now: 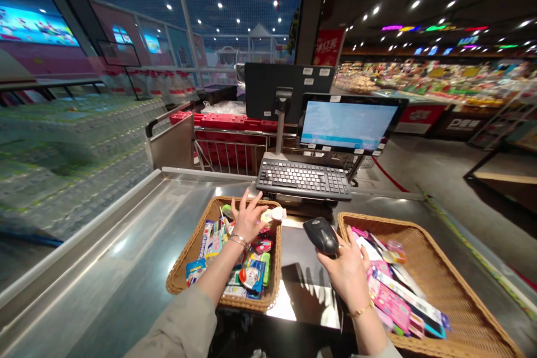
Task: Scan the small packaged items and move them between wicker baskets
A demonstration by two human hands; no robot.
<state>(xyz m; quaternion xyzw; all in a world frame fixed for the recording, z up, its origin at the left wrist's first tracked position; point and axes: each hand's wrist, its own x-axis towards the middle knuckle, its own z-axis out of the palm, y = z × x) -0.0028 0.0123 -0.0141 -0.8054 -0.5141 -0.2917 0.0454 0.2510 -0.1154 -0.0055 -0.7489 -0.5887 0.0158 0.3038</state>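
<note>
My left hand [247, 219] is over the left wicker basket [177, 266], its thumb and index finger closed at a small pale item with a white end [276, 213]; the item's kind is unclear. Beneath the hand, the basket holds many small packaged goods, among them a blue packet with a red spot [251, 278]. In my right hand [347, 269] is a black barcode scanner [321, 235], its head pointing forward and left over the metal counter. The scanner's handle is mostly hidden by my fingers. Right beside that hand, the right wicker basket [436, 257] contains pink and white packages [392, 305].
A keyboard [302, 178] sits behind the baskets, below a lit screen [344, 123] and the back of another monitor [268, 89]. The metal counter [138, 235] has a raised left rim. Beyond are a shopping cart [230, 148] and stacked bottle packs [75, 151].
</note>
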